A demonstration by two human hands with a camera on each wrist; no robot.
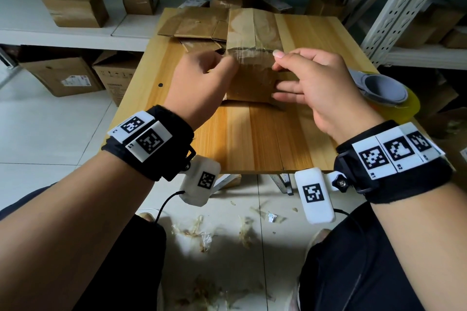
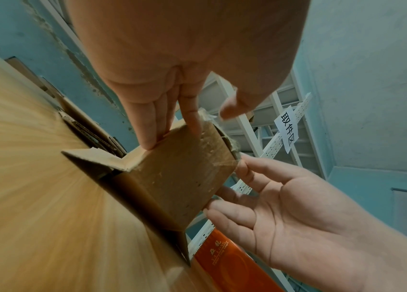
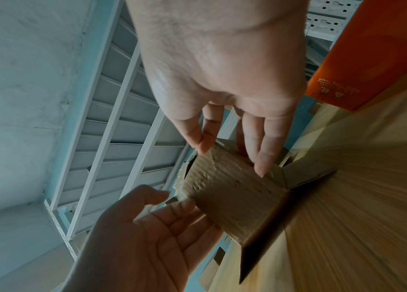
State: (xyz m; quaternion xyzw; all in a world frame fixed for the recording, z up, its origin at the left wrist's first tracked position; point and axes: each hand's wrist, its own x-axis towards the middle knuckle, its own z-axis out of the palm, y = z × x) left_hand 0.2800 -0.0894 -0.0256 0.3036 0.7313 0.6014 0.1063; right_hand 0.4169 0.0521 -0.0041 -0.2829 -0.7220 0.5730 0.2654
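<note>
Head cam's up high, tilted down at the table (image 1: 252,139), with the cardboard box (image 1: 250,83) toward 12 o'clock. Wrist cams sit super close under the palms, facing forward. All three share the box. Left cam catches the right hand (image 2: 297,213) at 4 o'clock, right cam the left hand (image 3: 147,237) at 7.

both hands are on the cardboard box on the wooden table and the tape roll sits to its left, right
No: the tape roll sits to the right of the cardboard box, as the head view shows. The left hand and right hand are on the box on the wooden table.
</note>
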